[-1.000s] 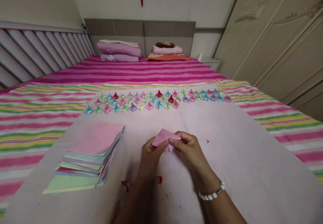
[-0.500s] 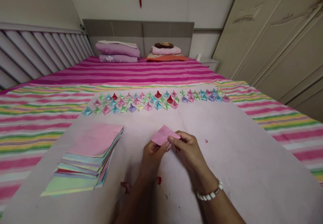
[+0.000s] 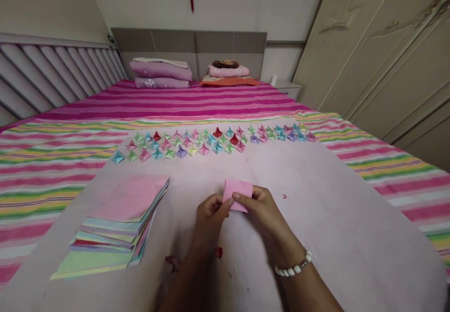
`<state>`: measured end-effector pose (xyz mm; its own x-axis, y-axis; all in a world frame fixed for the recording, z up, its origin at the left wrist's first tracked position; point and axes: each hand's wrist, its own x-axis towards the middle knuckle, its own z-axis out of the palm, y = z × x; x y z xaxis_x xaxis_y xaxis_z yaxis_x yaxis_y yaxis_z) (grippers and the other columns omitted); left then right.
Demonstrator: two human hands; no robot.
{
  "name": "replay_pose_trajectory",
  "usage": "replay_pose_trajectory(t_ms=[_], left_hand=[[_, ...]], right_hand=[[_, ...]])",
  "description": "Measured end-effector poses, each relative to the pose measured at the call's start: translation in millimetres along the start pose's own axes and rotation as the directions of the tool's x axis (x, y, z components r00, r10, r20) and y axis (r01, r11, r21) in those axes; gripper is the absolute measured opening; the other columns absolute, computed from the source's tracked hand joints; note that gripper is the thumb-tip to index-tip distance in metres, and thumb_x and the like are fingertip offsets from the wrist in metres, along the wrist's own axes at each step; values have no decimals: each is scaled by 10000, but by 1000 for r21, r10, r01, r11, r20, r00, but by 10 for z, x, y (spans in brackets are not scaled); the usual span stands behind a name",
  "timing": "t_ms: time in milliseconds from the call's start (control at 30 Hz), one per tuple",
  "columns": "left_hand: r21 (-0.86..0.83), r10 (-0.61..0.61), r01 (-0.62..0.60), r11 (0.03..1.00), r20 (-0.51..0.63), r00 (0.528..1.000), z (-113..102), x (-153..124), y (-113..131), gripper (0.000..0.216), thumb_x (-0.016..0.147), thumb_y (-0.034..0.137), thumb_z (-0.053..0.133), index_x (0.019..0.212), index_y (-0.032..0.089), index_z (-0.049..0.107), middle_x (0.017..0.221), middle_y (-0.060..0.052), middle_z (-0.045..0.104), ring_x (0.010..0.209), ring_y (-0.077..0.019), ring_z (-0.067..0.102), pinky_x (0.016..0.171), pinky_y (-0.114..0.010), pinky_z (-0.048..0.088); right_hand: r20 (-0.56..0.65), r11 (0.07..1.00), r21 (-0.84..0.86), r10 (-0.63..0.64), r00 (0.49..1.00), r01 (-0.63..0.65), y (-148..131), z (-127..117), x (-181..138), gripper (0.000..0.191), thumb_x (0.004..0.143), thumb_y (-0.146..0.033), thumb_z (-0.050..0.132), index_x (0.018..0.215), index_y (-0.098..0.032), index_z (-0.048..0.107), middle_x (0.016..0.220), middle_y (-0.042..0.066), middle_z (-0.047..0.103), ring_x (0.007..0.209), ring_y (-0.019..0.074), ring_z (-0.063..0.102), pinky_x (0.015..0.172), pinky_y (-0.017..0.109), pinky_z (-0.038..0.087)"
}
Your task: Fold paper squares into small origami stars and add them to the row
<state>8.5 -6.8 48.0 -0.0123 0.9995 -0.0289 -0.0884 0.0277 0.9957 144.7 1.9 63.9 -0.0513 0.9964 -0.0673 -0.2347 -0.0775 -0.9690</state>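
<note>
A small folded square of pink paper is held up between my two hands over the pale sheet. My left hand pinches its lower left edge with thumb and fingers. On the right side, my right hand grips it, the thumb lying across the front face and the fingers behind, mostly hidden. To the left lies a loose stack of coloured paper squares, a pink one on top. Beyond my hands, folded paper pieces in several colours stand in rows.
The pale sheet lies over a striped bedspread. Red scraps and a crumpled reddish bit rest near my left forearm. Folded bedding sits by the headboard. A slatted rail runs along the left.
The pink paper has turned from a diamond, point up, to an upright square. Both hands still grip it, with slightly shifted fingers. The whole view has moved a little.
</note>
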Motion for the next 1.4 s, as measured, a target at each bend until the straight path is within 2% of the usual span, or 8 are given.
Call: replay_pose_trajectory(t_ms=[200, 400, 667, 867, 967, 1133, 1267, 1400], left_hand=[[-188, 3, -3, 982, -1, 1000, 6, -9, 33, 261, 650, 387, 759, 741, 164, 658, 609, 33, 602, 577, -102, 530, 588, -217, 417], [-258, -45, 25, 966, -73, 996, -31, -13, 20, 262, 712, 389, 712, 650, 157, 607, 575, 49, 557, 539, -76, 484, 524, -185, 381], [-269, 31, -23, 963, 23, 999, 32, -10, 40, 379, 640, 347, 766, 963, 185, 654, 837, -21, 689, 723, -147, 612, 691, -263, 466], [-228, -62, 78, 971, 78, 995, 18, 9, -28, 282, 730, 420, 695, 677, 148, 643, 566, 17, 575, 563, -97, 500, 579, -214, 389], [-385, -95, 147, 911, 151, 984, -20, 3, 5, 286, 757, 420, 669, 663, 158, 601, 564, 31, 515, 529, -85, 438, 544, -214, 353], [-552, -228, 413, 725, 373, 899, -80, -38, 107, 314, 692, 344, 728, 585, 169, 490, 511, 66, 368, 460, -60, 293, 457, -200, 264], [-493, -273, 582, 647, 563, 780, -94, -63, 106, 332, 667, 327, 740, 581, 170, 460, 471, 79, 323, 434, -46, 213, 436, -188, 204], [-445, -293, 636, 630, 622, 726, -92, -69, 77, 297, 671, 333, 735, 618, 158, 501, 464, 78, 343, 418, -35, 222, 430, -172, 206]], right_hand=[[130, 999, 2, 44, 991, -44, -10, -10, -22, 286, 617, -379, 808, 755, -137, 742, 664, 20, 677, 606, 149, 569, 604, 275, 444], [201, 991, -39, 132, 971, -126, -44, 21, -71, 288, 600, -357, 820, 764, -137, 734, 669, 18, 683, 580, 142, 580, 563, 260, 446], [38, 997, 71, -1, 999, -1, 50, 30, -2, 224, 626, -339, 806, 695, -142, 727, 647, 16, 686, 558, 129, 562, 567, 258, 437], [131, 989, 146, -28, 991, 9, 13, 74, -17, 263, 698, -392, 761, 709, -134, 709, 542, 20, 642, 518, 154, 572, 561, 289, 447], [244, 990, 137, -58, 968, 24, -40, 9, -45, 327, 690, -383, 774, 925, -162, 716, 802, 63, 715, 727, 190, 640, 685, 308, 476], [351, 978, 197, -135, 927, 68, -121, -151, -69, 789, 552, -181, 853, 1267, -323, 552, 1409, 63, 484, 1282, 219, 429, 1001, 350, 371], [350, 975, 216, -119, 929, 44, -129, -156, -70, 678, 597, -168, 825, 1222, -287, 590, 1234, 79, 621, 1094, 199, 580, 890, 322, 459], [357, 975, 223, -85, 930, 3, -79, -101, -61, 306, 615, -202, 833, 892, -185, 704, 860, 45, 722, 734, 146, 667, 688, 256, 515]])
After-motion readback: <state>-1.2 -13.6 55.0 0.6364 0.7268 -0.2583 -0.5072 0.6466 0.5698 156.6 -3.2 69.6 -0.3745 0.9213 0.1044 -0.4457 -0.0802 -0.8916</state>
